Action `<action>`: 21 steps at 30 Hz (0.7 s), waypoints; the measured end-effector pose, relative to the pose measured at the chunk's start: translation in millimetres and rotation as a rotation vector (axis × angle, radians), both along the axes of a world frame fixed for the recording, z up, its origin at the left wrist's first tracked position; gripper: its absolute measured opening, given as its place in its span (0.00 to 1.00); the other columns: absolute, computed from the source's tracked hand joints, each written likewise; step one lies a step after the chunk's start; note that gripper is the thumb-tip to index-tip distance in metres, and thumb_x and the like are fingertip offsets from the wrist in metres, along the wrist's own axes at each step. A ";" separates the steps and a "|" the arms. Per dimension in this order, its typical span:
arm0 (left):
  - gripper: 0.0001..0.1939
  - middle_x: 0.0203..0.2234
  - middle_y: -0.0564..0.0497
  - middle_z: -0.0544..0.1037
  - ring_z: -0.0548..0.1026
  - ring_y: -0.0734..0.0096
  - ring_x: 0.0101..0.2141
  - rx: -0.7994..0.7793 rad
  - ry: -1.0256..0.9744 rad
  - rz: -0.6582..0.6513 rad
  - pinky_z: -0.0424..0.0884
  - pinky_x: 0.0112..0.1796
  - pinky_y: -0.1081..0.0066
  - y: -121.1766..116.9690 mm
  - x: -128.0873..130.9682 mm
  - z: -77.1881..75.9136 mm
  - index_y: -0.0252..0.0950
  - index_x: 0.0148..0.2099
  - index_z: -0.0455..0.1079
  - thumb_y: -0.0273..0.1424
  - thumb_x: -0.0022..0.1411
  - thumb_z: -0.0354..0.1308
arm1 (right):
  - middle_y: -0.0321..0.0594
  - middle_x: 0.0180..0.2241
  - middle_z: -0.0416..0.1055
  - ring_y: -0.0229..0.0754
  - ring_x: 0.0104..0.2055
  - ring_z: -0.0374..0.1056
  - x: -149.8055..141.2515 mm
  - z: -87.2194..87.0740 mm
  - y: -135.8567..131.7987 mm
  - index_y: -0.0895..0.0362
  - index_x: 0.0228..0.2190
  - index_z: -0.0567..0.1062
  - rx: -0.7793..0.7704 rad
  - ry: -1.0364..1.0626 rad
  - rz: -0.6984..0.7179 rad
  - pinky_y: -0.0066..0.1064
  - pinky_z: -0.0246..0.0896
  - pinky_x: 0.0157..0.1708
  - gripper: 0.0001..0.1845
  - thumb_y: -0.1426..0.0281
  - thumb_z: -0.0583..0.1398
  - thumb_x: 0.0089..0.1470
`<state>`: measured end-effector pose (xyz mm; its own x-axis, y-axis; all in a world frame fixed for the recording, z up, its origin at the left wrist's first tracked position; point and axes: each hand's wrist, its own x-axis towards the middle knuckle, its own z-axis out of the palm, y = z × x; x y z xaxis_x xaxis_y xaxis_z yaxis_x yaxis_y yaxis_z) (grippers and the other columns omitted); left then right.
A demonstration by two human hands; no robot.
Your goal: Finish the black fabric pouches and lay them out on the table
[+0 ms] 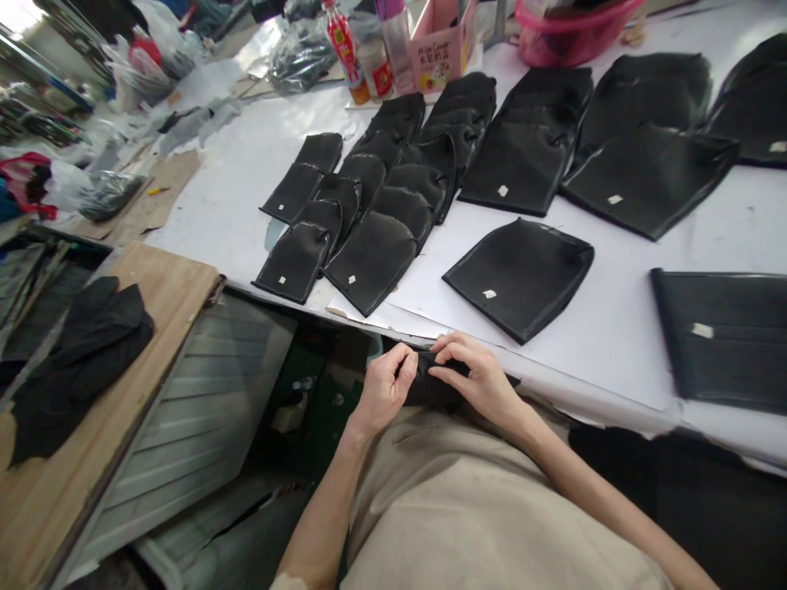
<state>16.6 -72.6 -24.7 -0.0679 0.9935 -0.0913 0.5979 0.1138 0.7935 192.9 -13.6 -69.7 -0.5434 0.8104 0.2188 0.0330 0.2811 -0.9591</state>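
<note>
Black, smooth sheet material (427, 391) sits between the left hand (384, 383) and the right hand (476, 373), just before the white-covered bench (615, 336). The left grip is pinched on it; the right is curled, slightly parted, and I cannot tell whether it holds anything. Beyond both grips lie flat black panels (522, 274) bearing small white labels (489, 293).

One pink box (435, 69), eight white tags (702, 331)
Left of the pink box: two bottles (343, 47) and one jar (377, 74). Right of it: one pink bowl (569, 39). In front of it: one left hand (382, 387), one right hand (478, 375), and black pieces (525, 274) too heaped to count.
</note>
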 end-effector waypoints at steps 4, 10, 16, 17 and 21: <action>0.14 0.22 0.57 0.62 0.61 0.76 0.25 0.003 0.025 -0.006 0.58 0.29 0.75 -0.3 2.1 -0.5 0.36 0.30 0.61 0.33 0.69 0.46 | 0.41 0.42 0.70 0.43 0.45 0.68 0.4 3.8 -1.6 0.54 0.30 0.71 0.036 0.007 0.068 0.35 0.63 0.45 0.05 0.73 0.62 0.57; 0.13 0.24 0.55 0.66 0.65 0.75 0.26 -0.022 0.016 0.025 0.62 0.30 0.76 -1.4 2.5 0.1 0.36 0.36 0.67 0.37 0.69 0.47 | 0.40 0.35 0.70 0.44 0.41 0.68 -0.6 -0.7 -2.4 0.54 0.31 0.69 -0.035 0.004 -0.032 0.37 0.64 0.43 0.05 0.72 0.61 0.58; 0.13 0.26 0.54 0.69 0.67 0.75 0.27 -0.009 0.038 0.010 0.63 0.31 0.76 -3.1 4.4 -1.9 0.36 0.36 0.68 0.37 0.70 0.47 | 0.41 0.39 0.72 0.43 0.42 0.69 2.6 0.2 -0.5 0.54 0.33 0.71 0.014 -0.003 0.087 0.35 0.64 0.43 0.03 0.71 0.59 0.60; 0.13 0.26 0.54 0.70 0.67 0.75 0.27 -0.011 0.039 0.004 0.63 0.32 0.76 -3.7 4.8 -2.7 0.36 0.36 0.68 0.36 0.70 0.47 | 0.42 0.40 0.72 0.43 0.42 0.69 3.4 0.5 -0.5 0.54 0.33 0.71 0.049 -0.022 0.111 0.35 0.64 0.44 0.03 0.71 0.59 0.61; 0.14 0.26 0.54 0.71 0.69 0.74 0.28 -0.028 0.038 0.006 0.63 0.32 0.76 -5.2 5.9 -4.4 0.35 0.37 0.69 0.36 0.70 0.48 | 0.43 0.41 0.71 0.43 0.42 0.68 3.0 -2.5 -2.7 0.54 0.32 0.70 0.134 -0.095 0.142 0.34 0.63 0.43 0.05 0.71 0.57 0.62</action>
<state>22.5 -77.8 -29.1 -0.0779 0.9901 -0.1167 0.6270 0.1397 0.7664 195.9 -16.3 -72.1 -0.6733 0.6916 0.2614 0.0729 0.4138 -0.9074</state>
